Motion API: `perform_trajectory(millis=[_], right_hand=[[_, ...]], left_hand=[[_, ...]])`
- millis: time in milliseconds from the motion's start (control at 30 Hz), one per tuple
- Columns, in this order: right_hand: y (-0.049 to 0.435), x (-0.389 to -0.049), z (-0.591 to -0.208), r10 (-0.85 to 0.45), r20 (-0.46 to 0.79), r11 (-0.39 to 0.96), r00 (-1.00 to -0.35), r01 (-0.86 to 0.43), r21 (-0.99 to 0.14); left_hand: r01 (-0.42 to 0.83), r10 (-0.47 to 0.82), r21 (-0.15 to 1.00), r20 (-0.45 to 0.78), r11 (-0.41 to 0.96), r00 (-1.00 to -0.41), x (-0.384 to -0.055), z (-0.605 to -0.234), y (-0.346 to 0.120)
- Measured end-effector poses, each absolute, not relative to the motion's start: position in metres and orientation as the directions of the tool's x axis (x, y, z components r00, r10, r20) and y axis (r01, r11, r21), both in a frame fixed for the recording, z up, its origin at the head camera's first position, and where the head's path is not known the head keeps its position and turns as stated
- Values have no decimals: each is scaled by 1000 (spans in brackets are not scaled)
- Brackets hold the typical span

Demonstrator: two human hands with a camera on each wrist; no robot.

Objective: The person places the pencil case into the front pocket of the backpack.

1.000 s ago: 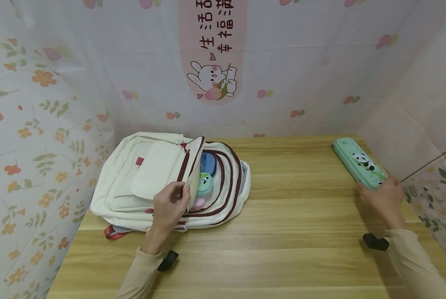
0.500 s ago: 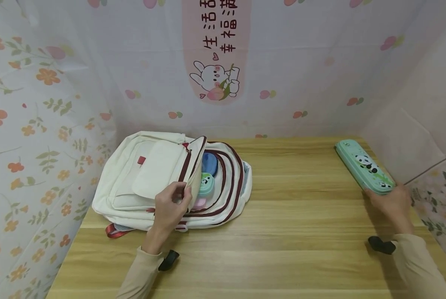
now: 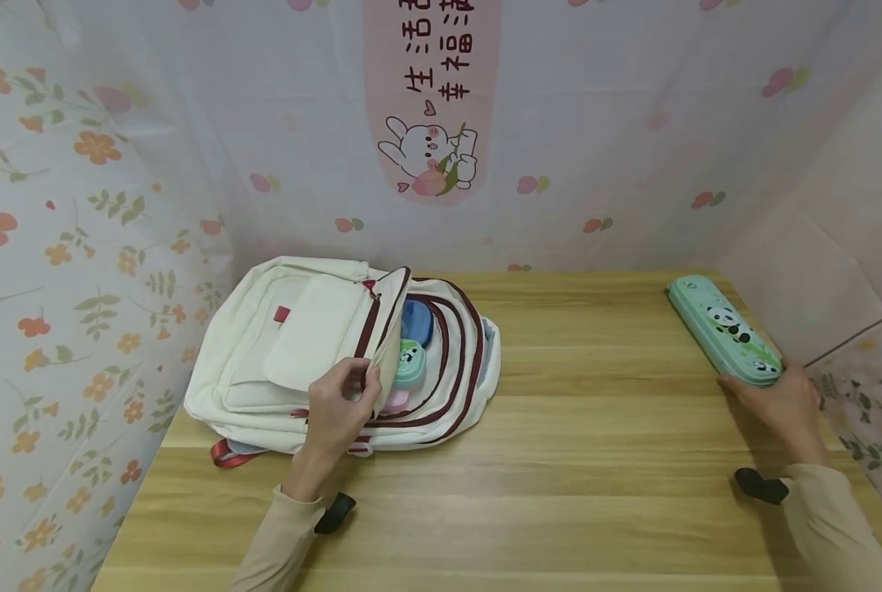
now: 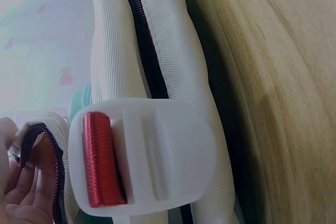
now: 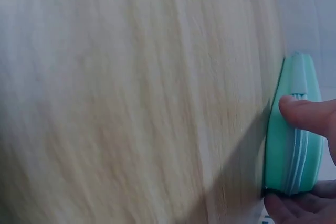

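Observation:
A cream backpack (image 3: 315, 329) with dark red zips lies on the left of the table, its compartment unzipped. My left hand (image 3: 340, 403) pinches the edge of its raised front panel between thumb and fingers. In the opening sit a blue round-cornered item (image 3: 416, 321), a small mint panda case (image 3: 409, 362) and a pink item (image 3: 396, 401), all partly hidden. At the far right, my right hand (image 3: 781, 403) grips the near end of a mint panda pencil case (image 3: 722, 325). In the right wrist view, the thumb presses on the zipped side of the pencil case (image 5: 294, 150).
A wooden table (image 3: 559, 460) carries everything. Printed cloth (image 3: 596, 148) hangs behind and along both sides, close to the pencil case. A white buckle with a red strap (image 4: 147, 156) lies at the backpack's near side.
The right hand has shifted slightly right with the pencil case's near end, and more of that end shows. The left hand keeps its hold on the backpack panel. The head view has drifted a little.

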State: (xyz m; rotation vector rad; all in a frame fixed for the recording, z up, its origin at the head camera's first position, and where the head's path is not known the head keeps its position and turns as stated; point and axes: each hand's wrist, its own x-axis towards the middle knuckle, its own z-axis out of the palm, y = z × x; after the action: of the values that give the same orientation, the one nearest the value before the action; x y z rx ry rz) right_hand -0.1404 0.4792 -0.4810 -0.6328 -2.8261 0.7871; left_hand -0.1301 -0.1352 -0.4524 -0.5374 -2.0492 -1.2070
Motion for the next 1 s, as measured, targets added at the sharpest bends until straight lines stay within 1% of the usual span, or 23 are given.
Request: perform_trajectory(millis=[267, 367, 500, 600, 800, 1000], right_hand=[[467, -138, -486, 467, 78, 786, -881, 373, -492], [464, -136, -486, 485, 90, 781, -870, 385, -491], [461, -131, -486, 483, 92, 785, -871, 384, -486], [459, -128, -486, 467, 115, 800, -877, 364, -477], [457, -128, -482, 410, 195, 838, -891, 283, -467], [450, -132, -469, 371, 179, 845, -911, 251, -472]], left_hand=[[646, 0, 582, 742, 494, -670, -126, -454, -137], [646, 5, 586, 739, 489, -674, -125, -454, -137], [646, 11, 579, 741, 498, -672, -125, -455, -137], [647, 15, 572, 743, 505, -669, -126, -455, -137], [657, 17, 565, 752, 500, -659, -129, -454, -135], [646, 9, 574, 744, 503, -668, -131, -451, -134]])
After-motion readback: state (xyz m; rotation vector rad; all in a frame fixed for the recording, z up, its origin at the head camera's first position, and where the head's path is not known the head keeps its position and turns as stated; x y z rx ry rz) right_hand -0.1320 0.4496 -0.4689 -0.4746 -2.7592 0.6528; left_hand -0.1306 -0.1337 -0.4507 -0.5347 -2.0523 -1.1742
